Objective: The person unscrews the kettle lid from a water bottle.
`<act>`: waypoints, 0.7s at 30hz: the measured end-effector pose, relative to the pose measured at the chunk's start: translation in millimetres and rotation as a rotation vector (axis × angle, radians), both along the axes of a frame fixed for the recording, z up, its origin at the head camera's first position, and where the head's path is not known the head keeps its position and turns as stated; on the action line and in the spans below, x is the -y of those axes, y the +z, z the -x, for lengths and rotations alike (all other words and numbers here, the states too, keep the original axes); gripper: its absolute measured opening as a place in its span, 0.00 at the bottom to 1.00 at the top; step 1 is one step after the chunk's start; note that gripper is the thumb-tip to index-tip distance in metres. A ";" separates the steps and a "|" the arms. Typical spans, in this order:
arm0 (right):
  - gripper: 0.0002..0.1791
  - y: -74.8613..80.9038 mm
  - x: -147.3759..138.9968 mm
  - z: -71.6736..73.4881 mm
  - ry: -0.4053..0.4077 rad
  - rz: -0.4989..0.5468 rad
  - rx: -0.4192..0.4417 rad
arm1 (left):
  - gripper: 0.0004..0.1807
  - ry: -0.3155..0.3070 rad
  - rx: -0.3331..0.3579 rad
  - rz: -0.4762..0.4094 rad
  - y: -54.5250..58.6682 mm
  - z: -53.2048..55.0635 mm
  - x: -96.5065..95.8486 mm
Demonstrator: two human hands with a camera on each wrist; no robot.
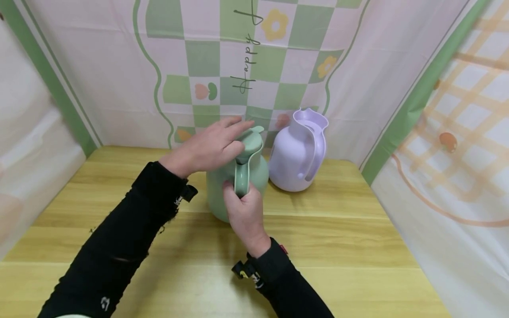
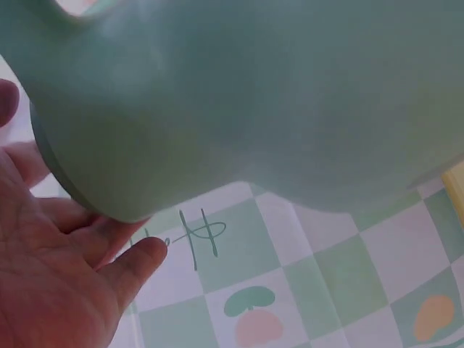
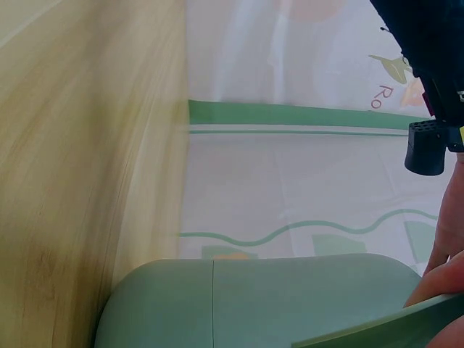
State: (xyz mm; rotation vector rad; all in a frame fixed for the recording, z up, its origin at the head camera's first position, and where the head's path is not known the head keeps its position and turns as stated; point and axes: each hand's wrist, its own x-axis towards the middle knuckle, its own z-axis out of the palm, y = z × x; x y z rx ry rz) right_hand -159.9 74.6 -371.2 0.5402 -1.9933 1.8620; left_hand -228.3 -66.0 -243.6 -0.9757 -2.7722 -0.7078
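A mint-green thermos jug (image 1: pixel 216 194) stands upright on the wooden table. My right hand (image 1: pixel 246 214) grips its handle (image 1: pixel 241 176), the thumb lying along the near left side. My left hand (image 1: pixel 210 148) is at the jug's top, with fairly straight fingers touching the green lid (image 1: pixel 251 142). Up close in the left wrist view, the fingers (image 2: pixel 134 272) of that hand reach around the rim, and the jug's body (image 2: pixel 239 101) hides part of them. The right wrist view has the jug's side (image 3: pixel 261 297) along the bottom, beside the edge of the handle.
A lilac jug (image 1: pixel 292 154) of similar shape stands just right of the green one, its handle facing the front right. Behind both hangs a checked cloth (image 1: pixel 234 57), with more cloth at either side. The wooden table (image 1: pixel 338 247) extends around them.
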 end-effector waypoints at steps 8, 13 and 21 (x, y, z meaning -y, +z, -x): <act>0.26 0.6 0.9 -0.4 0.017 0.012 -0.004 | 0.31 -0.050 -0.058 0.092 5.4 5.1 3.4; 0.26 0.8 1.5 0.0 0.007 0.013 0.002 | 0.30 -0.051 -0.076 0.112 6.3 3.6 4.5; 0.25 0.1 1.0 -0.6 0.023 0.020 0.003 | 0.30 -0.024 -0.112 0.113 4.2 1.5 3.2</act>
